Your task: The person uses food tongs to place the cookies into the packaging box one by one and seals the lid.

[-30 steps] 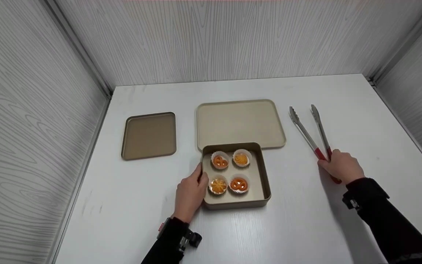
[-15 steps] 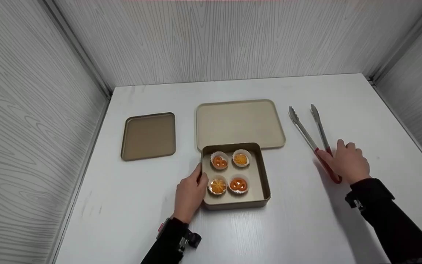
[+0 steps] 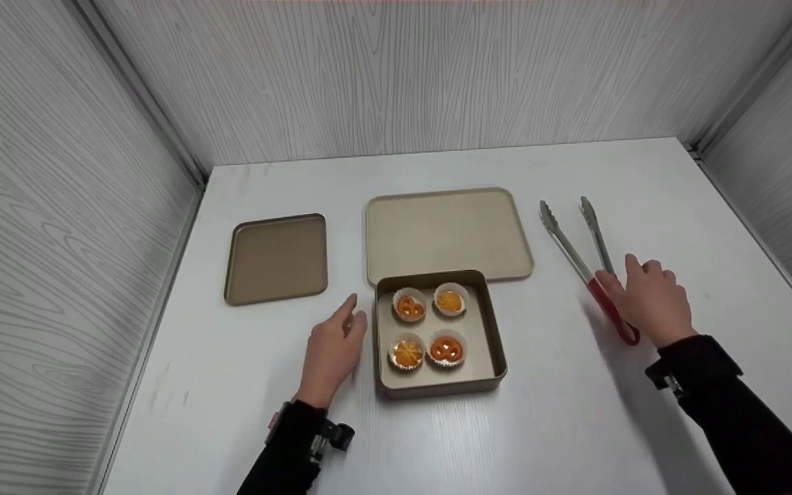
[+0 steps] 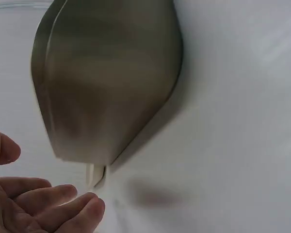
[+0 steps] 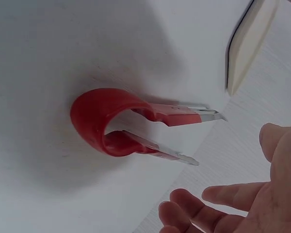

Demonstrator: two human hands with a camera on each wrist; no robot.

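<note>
A square, deep baking pan (image 3: 482, 344) holds several paper cups of orange, pretzel-shaped and swirled pieces (image 3: 447, 348). My left hand (image 3: 333, 354) is just left of the pan, apart from its wall, fingers loosely extended. In the left wrist view the pan's outer side (image 4: 106, 87) shows beyond the relaxed fingertips (image 4: 94, 211). Over the red handles of metal tongs (image 3: 609, 306) hovers my right hand (image 3: 654, 302). The right wrist view shows its fingers spread, with a gap to the tongs (image 5: 104, 121), which lie spread apart on the table.
Behind the pan lies a flat beige rectangular tray (image 3: 447, 230), whose front edge the pan meets or overlaps. A smaller brown square tray (image 3: 277, 258) lies at the left. Pale wood-grain panels (image 3: 396, 75) enclose the white table (image 3: 231, 385) at back and sides.
My left hand has let go of the pan's left wall and drawn back leftward. My right hand has released the tongs' handles and lifted slightly. Pan and tongs stay in place.
</note>
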